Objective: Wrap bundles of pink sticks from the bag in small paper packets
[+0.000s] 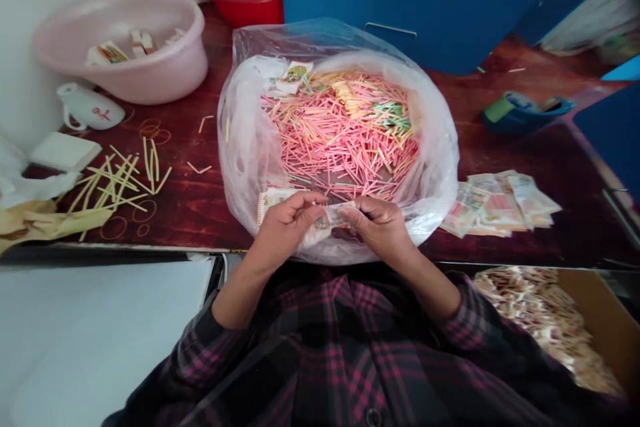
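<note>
Both thumb-and-finger pairs, of left hand [289,225] and right hand [384,227], pinch a clear plastic sachet [334,215] at the 6 o'clock edge of the plastic bag [241,140] of pink sticks [323,130]. Printed packets [500,205] lie at the bag's 4 o'clock, a pink basin [165,77] at 10 o'clock.

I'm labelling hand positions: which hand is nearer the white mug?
Left. The left hand is right of the white mug, toward the body; the right hand is farther right.
</note>
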A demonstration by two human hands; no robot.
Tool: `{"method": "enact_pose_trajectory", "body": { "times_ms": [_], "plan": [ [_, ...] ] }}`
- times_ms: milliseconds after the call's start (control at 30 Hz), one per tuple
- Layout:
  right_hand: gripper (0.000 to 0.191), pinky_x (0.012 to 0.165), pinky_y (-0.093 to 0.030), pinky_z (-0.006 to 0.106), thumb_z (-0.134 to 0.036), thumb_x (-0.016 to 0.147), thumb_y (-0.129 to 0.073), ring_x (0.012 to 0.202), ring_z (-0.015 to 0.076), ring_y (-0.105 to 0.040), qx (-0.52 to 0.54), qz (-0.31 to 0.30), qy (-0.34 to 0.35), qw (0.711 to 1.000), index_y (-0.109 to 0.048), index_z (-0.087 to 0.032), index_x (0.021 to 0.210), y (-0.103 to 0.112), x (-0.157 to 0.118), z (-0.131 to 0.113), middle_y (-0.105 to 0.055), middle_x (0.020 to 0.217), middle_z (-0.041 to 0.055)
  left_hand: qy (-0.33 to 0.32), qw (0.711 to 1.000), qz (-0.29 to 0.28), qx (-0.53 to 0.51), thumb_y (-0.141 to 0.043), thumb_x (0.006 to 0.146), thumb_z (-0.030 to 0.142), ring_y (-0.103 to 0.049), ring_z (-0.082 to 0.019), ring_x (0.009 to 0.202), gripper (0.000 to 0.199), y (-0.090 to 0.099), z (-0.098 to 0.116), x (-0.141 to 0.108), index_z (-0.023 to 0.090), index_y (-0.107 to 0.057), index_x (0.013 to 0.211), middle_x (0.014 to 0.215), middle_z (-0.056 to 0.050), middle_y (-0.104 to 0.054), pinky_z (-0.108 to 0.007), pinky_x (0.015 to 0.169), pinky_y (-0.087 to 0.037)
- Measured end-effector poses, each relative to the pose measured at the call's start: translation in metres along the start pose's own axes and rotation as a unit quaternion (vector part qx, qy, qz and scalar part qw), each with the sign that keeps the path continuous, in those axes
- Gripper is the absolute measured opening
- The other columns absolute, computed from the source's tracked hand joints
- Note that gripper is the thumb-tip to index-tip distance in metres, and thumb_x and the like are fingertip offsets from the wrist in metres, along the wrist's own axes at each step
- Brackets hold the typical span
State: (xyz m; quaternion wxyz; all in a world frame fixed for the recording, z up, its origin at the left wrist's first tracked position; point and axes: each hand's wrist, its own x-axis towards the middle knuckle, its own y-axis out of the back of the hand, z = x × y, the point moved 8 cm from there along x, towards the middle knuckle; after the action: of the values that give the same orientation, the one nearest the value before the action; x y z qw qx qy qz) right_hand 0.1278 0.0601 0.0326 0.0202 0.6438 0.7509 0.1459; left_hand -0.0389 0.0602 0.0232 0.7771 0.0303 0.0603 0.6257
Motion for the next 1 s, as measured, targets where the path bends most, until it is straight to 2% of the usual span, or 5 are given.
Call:
{"method": "enact_pose_trajectory", "body": {
  "times_ms": [233, 433, 600, 833, 1000],
  "plan": [
    [0.051, 0.060, -0.050, 0.028, -0.063, 0.099, -0.062, 0.060, 0.0148, -0.059, -0.053, -0.077, 0.040, 0.995, -0.072, -0.023, 0.069, 0.023, 0.005, 0.001, -0.067, 0.065, -0.0002, -0.092, 0.982, -0.066, 0.152, -0.069, 0.096, 0.038, -0.066, -0.019, 0.081, 0.020, -0.020, 0.021, 0.003, 0.023, -0.077, 0.086, 0.081, -0.001, -0.073, -0.031, 0.080, -0.049],
    [0.021, 0.103, -0.061, 0.047, -0.034, 0.097, -0.069, 0.108, 0.0262, -0.076, -0.213, -0.085, 0.119, 0.966, -0.082, -0.028, 0.113, 0.074, 0.019, 0.013, -0.083, 0.113, 0.0055, -0.180, 0.933, -0.194, 0.243, -0.056, 0.105, 0.033, -0.069, -0.024, 0.101, 0.025, -0.072, 0.009, -0.011, 0.020, -0.072, 0.091, 0.103, -0.008, -0.077, -0.037, 0.093, -0.051],
    [0.061, 0.127, -0.039, 0.061, -0.004, 0.089, -0.058, 0.140, 0.0287, -0.063, -0.364, -0.215, 0.182, 0.888, -0.070, -0.032, 0.142, 0.050, 0.016, 0.030, -0.072, 0.147, 0.0034, -0.193, 0.900, -0.242, 0.309, -0.052, 0.108, 0.029, -0.071, -0.023, 0.102, 0.024, -0.090, -0.005, -0.020, 0.019, -0.071, 0.095, 0.105, -0.009, -0.078, -0.037, 0.093, -0.052],
    [0.063, 0.118, -0.042, 0.053, -0.005, 0.085, -0.064, 0.135, 0.0320, -0.064, -0.471, -0.255, 0.202, 0.820, -0.068, -0.027, 0.144, 0.040, 0.018, 0.032, -0.075, 0.141, 0.0080, -0.267, 0.848, -0.264, 0.374, -0.049, 0.109, 0.024, -0.071, -0.023, 0.109, 0.027, -0.106, 0.001, -0.028, 0.017, -0.072, 0.097, 0.126, -0.011, -0.077, -0.039, 0.100, -0.049],
    [0.041, 0.103, -0.044, 0.046, -0.015, 0.090, -0.066, 0.112, 0.0308, -0.069, -0.553, -0.245, 0.218, 0.766, -0.073, -0.016, 0.130, 0.040, 0.029, 0.029, -0.079, 0.126, 0.0145, -0.269, 0.784, -0.303, 0.470, -0.047, 0.108, 0.019, -0.066, -0.023, 0.094, 0.025, -0.124, -0.008, -0.030, 0.016, -0.071, 0.100, 0.108, -0.008, -0.080, -0.040, 0.091, -0.049]
  ]
}}
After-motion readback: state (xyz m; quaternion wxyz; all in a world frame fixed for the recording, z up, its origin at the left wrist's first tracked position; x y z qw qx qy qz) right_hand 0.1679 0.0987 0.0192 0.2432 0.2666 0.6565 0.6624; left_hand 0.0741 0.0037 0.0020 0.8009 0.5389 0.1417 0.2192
